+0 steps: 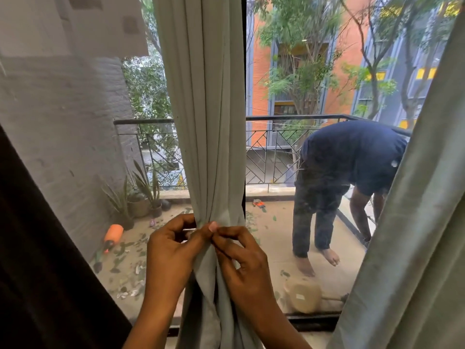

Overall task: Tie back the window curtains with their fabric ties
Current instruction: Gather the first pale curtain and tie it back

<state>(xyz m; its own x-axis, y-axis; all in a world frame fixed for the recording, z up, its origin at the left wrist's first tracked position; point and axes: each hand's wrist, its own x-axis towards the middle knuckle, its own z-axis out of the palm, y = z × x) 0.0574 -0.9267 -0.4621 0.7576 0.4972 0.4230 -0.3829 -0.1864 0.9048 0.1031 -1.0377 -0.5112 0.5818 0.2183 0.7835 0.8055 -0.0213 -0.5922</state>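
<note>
Where the window post [243, 71] stands mid-scene: one grey-green curtain [208, 122], gathered. Left hand [173, 250] curled round its waist; right hand [241, 260] pinching folds there. Tie not discernible. Second curtain [415, 222] far right, dark drape [37, 260] near left, glass panes showing between.

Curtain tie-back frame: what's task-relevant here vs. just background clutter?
In the job: gathered middle curtain; left hand and right hand, both pinching it at the gather; right curtain, hanging loose.

Lying about, all out on the balcony: potted plants, orange container, beige jug, railing, bending person.
</note>
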